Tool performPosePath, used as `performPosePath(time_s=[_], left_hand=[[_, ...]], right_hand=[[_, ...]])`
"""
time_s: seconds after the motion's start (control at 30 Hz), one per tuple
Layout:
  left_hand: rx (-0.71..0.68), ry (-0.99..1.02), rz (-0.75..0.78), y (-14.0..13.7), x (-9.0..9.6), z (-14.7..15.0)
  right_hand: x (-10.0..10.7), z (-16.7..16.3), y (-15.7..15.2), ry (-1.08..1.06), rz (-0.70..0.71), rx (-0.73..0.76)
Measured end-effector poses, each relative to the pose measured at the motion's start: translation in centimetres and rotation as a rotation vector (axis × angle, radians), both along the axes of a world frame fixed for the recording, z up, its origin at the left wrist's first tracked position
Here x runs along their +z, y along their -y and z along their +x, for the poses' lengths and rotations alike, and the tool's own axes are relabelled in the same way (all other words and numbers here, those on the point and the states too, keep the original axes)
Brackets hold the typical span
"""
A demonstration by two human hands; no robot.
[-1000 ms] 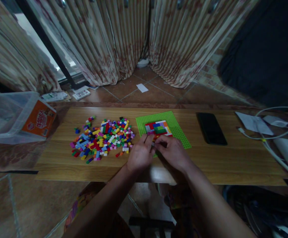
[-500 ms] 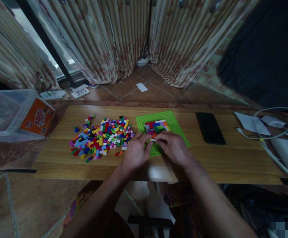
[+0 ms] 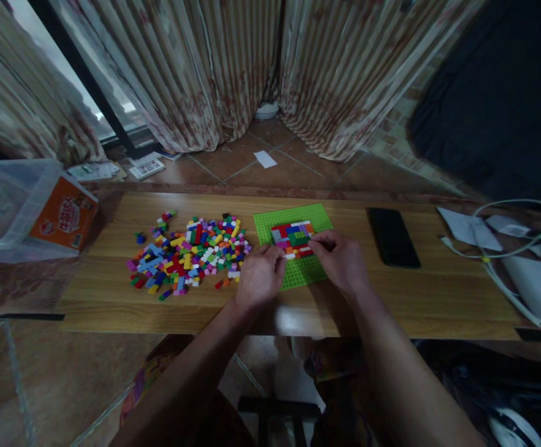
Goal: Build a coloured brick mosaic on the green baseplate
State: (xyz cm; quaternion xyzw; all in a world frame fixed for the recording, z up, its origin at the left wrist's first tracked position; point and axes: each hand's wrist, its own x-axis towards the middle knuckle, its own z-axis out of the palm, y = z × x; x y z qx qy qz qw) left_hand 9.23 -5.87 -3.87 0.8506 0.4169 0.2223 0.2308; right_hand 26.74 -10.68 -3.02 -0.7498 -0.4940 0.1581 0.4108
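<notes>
A green studded baseplate [image 3: 317,215] lies on the wooden table [image 3: 298,298], with a patch of coloured bricks [image 3: 291,234] pressed onto its middle. My left hand [image 3: 261,277] rests at the plate's left front edge, its fingers curled by the bricks' lower left corner. My right hand [image 3: 342,261] sits on the plate's right side, with fingertips touching the right edge of the brick patch. Whether either hand pinches a small brick is hidden by the fingers. A pile of loose coloured bricks [image 3: 189,254] spreads out left of the plate.
A black phone [image 3: 392,237] lies right of the plate. White cables and papers [image 3: 494,236] crowd the table's right end. A clear plastic bin with an orange label [image 3: 28,211] stands at the far left. Curtains hang beyond the table.
My right hand has moved from the plate's front to its right side, uncovering more of the bricks. My left hand has shifted slightly forward and left.
</notes>
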Motion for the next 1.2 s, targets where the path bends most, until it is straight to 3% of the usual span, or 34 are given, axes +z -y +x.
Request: performPosePath(time_s=[0.2,0.57,0.9,1.2], left_hand=[[0.005,-0.007,0.011,0.1,0.0,0.1],[-0.010,-0.008,0.018,-0.2,0.0,0.3],[-0.014,-0.067,0.002,-0.1,-0.2,0.4],[-0.039,-0.062,0.001,0.3,-0.5,0.1]], right_hand=[[0.5,-1.2,0.3,-0.047,-0.121,0.054],[0.1,-2.4,0.2,-0.051,-0.185,0.026],[-0.9,-3.0,-0.2,-0.209,-0.152,-0.055],[-0.7,-2.4,0.0,-0.243,-0.141,-0.016]])
